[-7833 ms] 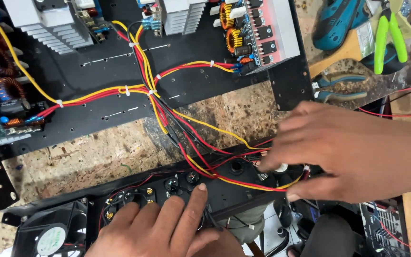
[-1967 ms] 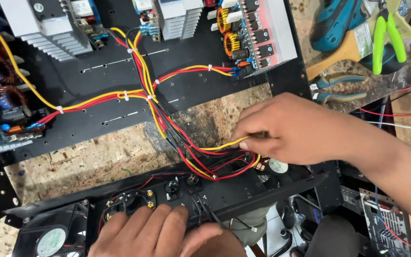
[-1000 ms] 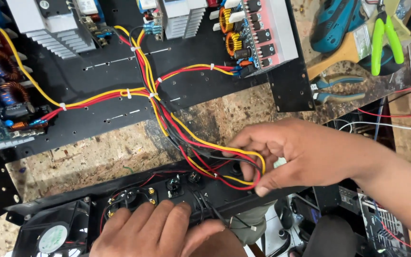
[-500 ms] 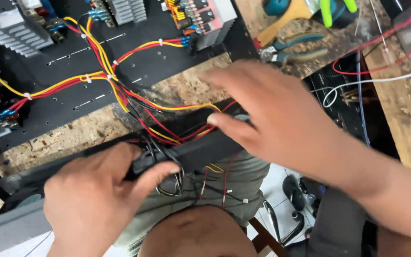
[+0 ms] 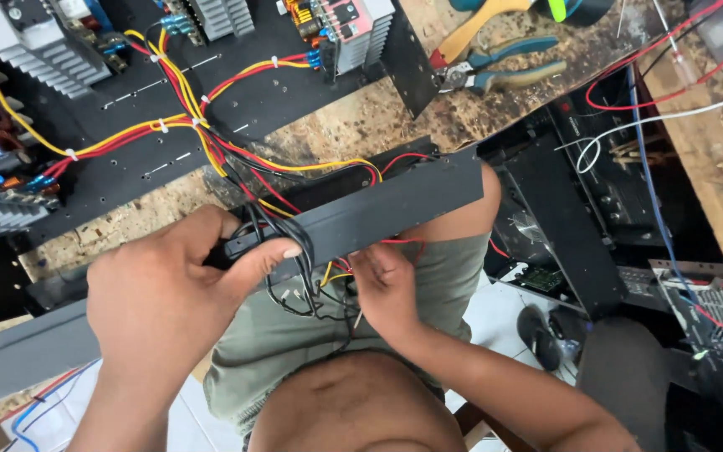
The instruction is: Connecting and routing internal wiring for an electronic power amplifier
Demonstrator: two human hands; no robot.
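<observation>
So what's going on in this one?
A person seated at a workbench is working on an opened electronics chassis. The left hand grips a long black panel where a wire bundle crosses it. The right hand reaches under the panel among the loose wires. Pliers lie untouched on the bench.

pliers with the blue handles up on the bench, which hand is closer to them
Right. The right hand is under the black panel, below the pliers; the left hand grips the panel's other end, farther away.
</observation>
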